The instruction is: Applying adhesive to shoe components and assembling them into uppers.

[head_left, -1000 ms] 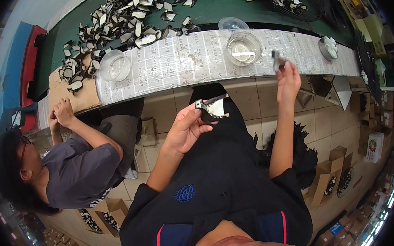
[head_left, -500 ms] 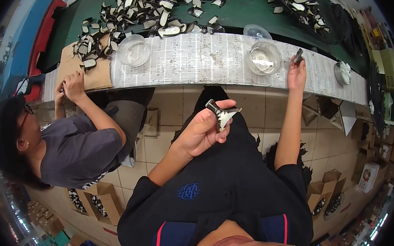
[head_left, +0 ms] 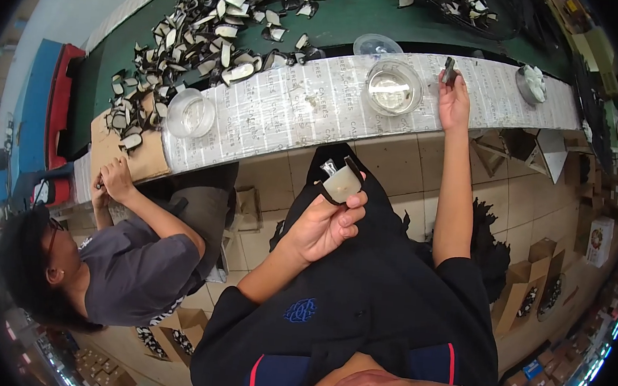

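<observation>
Paper-covered bench (head_left: 278, 122), bearing clear tub (head_left: 370, 89); left hand (head_left: 323, 229), curled in a pinch, holds black-and-cream piece (head_left: 342, 186) short of the bench, droppable should that grip slip; right hand (head_left: 454, 106), fingertips closed on small dark block (head_left: 448, 72), near the tub, which a knock could tip.

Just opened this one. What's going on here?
The person's left hand holds a small curved black piece with a cream-coloured face up in front of the body. The right hand grips a small dark object, too small to identify, right of a round clear plastic tub on the patterned silvery-white ledge. Beyond it lies a heap of similar black-and-cream pieces. At left, a co-worker's hands meet near a brown cardboard sheet.
</observation>
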Demonstrator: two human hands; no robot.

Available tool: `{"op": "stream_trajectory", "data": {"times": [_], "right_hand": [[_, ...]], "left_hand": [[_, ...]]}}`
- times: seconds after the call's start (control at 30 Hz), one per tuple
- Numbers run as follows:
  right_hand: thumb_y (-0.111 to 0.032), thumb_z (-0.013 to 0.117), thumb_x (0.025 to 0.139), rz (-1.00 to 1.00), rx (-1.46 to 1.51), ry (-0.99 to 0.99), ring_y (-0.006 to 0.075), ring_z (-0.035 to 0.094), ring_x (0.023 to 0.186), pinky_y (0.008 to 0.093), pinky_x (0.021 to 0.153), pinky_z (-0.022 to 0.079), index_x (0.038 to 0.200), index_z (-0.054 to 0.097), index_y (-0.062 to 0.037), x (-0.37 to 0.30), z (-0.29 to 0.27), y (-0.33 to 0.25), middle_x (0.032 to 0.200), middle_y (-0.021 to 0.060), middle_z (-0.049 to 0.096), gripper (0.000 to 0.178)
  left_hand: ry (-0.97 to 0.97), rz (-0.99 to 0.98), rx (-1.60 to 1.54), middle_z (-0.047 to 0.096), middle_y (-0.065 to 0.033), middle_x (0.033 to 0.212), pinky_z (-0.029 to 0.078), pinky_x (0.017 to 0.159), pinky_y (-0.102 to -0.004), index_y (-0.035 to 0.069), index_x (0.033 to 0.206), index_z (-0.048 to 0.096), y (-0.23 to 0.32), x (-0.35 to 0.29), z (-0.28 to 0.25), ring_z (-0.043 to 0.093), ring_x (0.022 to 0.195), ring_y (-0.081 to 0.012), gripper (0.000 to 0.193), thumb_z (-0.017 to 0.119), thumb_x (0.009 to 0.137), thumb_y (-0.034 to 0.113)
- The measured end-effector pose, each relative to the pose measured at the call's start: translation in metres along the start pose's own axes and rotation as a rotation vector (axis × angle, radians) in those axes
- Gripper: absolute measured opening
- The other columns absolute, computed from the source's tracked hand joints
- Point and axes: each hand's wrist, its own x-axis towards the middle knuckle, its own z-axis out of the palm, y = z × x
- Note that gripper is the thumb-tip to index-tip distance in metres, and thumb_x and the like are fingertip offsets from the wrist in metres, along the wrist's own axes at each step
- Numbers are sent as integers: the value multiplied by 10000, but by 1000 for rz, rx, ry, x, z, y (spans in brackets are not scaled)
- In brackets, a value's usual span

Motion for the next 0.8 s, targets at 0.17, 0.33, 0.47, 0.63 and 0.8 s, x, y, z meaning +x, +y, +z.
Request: {"op": "stream_trajectory", "data": {"times": [0.17, 0.33, 0.47, 0.63, 0.8], "right_hand": [[-95, 547, 981, -8, 9, 12, 288, 598, 1099, 399, 1018, 491, 1160, 523, 25, 2, -3, -2, 1156, 183, 605, 217], [-105, 563, 973, -32, 0, 32, 266, 621, 1039, 375, 971, 512, 1143, 553, 23, -3, 4, -1, 1104, 159, 632, 212], [-114, 567, 969, -44, -83, 208, 241, 620, 1015, 356, 934, 508, 1154, 564, 15, -34, 17, -12, 1110, 132, 634, 225], [-106, 562, 965, -122, -391, 37, 165, 583, 1023, 283, 892, 461, 1139, 582, -11, -149, 139, -39, 1178, 114, 608, 199], [30, 687, 815, -561, -1201, -485, 246, 644, 987, 303, 783, 543, 1042, 638, -7, -230, 199, -45, 1165, 180, 625, 235]], "left_hand": [[15, -8, 67, 429, -7, 942, 478, 597, -224, 116, 1367, 455, -2, 15, 2, 421, 690, -79, 333, 431, 1038, 161], [-19, 106, 291, 460, -15, 1006, 489, 634, -237, 109, 1398, 414, -4, 26, 7, 459, 727, -107, 466, 579, 974, 208], [100, 244, 505, 576, -69, 1060, 539, 750, -283, 62, 1463, 327, 6, 28, 1, 580, 856, -160, 616, 619, 946, 224], [229, 461, 635, 632, -89, 1155, 536, 834, -307, 43, 1254, 502, 17, 21, -25, 638, 1005, -186, 325, 602, 959, 136], [257, 490, 671, 637, -85, 1145, 531, 855, -324, 48, 1256, 504, 17, 14, -25, 636, 1016, -194, 335, 612, 952, 135]]}}
